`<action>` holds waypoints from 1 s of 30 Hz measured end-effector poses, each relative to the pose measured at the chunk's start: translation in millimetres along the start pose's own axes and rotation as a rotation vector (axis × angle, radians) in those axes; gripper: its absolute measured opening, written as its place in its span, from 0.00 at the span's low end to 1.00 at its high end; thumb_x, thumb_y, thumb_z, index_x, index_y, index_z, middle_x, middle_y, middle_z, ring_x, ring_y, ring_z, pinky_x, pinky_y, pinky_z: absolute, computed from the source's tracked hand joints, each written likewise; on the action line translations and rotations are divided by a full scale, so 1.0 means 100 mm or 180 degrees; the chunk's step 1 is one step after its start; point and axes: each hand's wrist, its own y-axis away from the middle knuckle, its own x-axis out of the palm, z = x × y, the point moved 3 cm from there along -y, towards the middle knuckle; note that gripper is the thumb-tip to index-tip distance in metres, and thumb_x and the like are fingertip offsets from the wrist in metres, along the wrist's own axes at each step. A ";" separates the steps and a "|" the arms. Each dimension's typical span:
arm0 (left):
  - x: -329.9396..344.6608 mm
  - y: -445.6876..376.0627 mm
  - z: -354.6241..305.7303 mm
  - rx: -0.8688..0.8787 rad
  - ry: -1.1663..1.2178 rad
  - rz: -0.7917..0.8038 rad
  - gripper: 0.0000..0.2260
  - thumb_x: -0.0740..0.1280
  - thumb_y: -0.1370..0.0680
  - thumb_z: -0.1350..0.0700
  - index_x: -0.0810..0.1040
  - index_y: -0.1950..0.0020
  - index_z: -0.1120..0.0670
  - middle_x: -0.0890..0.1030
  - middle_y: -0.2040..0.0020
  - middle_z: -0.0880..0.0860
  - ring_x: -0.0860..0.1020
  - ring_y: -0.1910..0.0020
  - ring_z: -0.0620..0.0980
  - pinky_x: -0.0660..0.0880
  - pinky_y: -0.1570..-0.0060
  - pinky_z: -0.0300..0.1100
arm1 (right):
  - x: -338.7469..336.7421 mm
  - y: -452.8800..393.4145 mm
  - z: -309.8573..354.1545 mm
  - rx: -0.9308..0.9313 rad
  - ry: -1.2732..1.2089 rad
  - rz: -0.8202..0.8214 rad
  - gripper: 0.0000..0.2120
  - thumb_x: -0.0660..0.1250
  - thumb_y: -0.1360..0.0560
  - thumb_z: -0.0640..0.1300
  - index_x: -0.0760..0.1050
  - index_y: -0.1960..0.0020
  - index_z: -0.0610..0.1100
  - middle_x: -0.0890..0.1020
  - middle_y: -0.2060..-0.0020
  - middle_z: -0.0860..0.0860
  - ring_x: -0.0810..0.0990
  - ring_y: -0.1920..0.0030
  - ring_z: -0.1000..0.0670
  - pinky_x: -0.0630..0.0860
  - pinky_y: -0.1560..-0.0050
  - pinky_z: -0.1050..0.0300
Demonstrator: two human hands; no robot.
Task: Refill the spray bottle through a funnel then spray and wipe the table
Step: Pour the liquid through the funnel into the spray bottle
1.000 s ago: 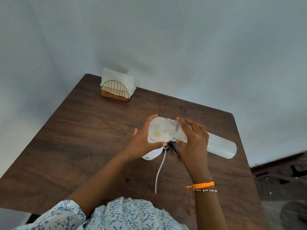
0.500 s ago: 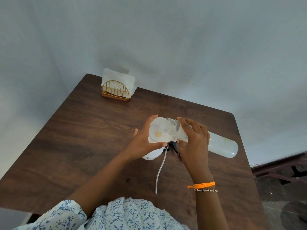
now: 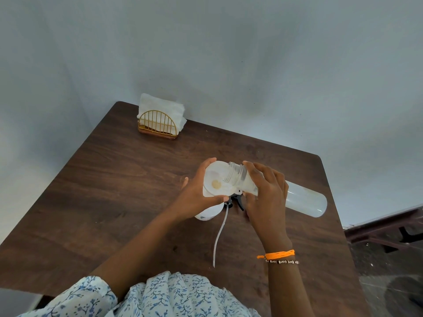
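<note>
While the refill bottle [image 3: 304,200] lies tipped almost flat with its threaded mouth over the funnel [image 3: 217,179], the step in hand looks like the pour – filling comes before any spraying or wiping. The left hand [image 3: 196,197] is curled around the funnel's rim, steadying it atop the spray bottle [image 3: 209,212], and the right hand [image 3: 265,191] is wrapped around the refill bottle's neck. Next, I judge, comes righting that bottle, lifting the funnel off and screwing back the trigger head [image 3: 235,200] lying on the surface [image 3: 114,191] – its dip tube trailing toward the person.
</note>
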 end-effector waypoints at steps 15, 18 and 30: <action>0.01 0.00 0.03 0.0001 -0.0044 0.0008 0.40 0.72 0.31 0.45 0.47 0.30 0.36 0.57 0.27 0.41 0.59 0.29 0.47 0.47 0.29 0.64 | -0.01 0.01 -0.01 0.0014 0.0049 0.0002 0.27 0.73 0.34 0.33 0.73 0.36 0.46 0.77 0.40 0.47 0.70 0.38 0.43 0.65 0.37 0.47; 0.01 -0.01 0.03 0.0005 -0.0040 0.0007 0.40 0.72 0.31 0.45 0.47 0.30 0.36 0.57 0.27 0.41 0.59 0.29 0.47 0.48 0.29 0.64 | -0.01 0.02 0.00 0.0027 0.0054 0.0032 0.27 0.73 0.34 0.33 0.73 0.36 0.45 0.77 0.40 0.47 0.69 0.38 0.43 0.64 0.37 0.47; 0.00 0.00 0.01 0.0016 -0.0023 0.0019 0.39 0.72 0.31 0.45 0.48 0.31 0.36 0.57 0.29 0.39 0.59 0.30 0.45 0.46 0.29 0.64 | -0.03 0.02 0.01 -0.0003 0.0066 -0.0002 0.28 0.73 0.34 0.31 0.73 0.37 0.45 0.77 0.41 0.47 0.70 0.38 0.42 0.65 0.37 0.47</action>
